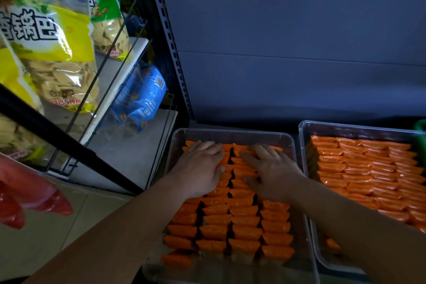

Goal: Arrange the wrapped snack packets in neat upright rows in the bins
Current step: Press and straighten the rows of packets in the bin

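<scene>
Left hand and right hand press flat, fingers loosely spread, on orange packets running 9-to-3 o'clock.

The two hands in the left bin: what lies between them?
Head view: between the left hand and the right hand lie only orange snack packets and a dark gap between two rows.

Single head view looks steeply down, close over shelf bins.

2 bare forearms reaching forward, left hand palm down, fingers straight and close together, right hand palm down, fingers slightly spread, hands side by side, apart
</scene>
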Motion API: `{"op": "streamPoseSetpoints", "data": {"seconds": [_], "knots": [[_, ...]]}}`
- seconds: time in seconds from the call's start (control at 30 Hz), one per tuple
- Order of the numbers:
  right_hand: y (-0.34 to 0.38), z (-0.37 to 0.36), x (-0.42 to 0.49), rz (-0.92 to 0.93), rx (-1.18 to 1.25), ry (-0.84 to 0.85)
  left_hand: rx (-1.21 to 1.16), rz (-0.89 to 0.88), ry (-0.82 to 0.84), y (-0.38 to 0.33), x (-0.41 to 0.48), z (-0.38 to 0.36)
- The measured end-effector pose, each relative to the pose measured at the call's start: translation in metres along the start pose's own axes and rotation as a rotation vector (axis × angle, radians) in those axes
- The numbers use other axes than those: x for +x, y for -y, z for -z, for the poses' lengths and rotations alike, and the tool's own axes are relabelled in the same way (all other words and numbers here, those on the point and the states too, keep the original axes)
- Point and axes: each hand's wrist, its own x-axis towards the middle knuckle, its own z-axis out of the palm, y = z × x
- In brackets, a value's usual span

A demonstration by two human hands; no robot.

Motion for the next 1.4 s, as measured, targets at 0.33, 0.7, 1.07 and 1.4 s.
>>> {"op": "streamPoseSetpoints", "data": {"seconds": [0.33, 0.7, 1.07, 1.4], "knots": [[-0.001, 0.018, -0.016, -0.004, 0.144, -0.048, -0.113, 0.031, -0.063, -0.004, -0.008, 0.018], [0.011, 0.004, -0.094, 0.037, -0.258, 0.108, 0.145, -0.076, 0.356, -0.028, -0.069, 0.009], [0.029, -0.022, -0.083, 0.005, -0.188, -0.002, 0.047, -0.035, 0.271, -0.031, -0.077, -0.02], [0.038, -0.032, -0.071, 0.074, -0.126, 0.112, 0.107, -0.044, 0.241, 0.001, -0.107, 0.022]]}}
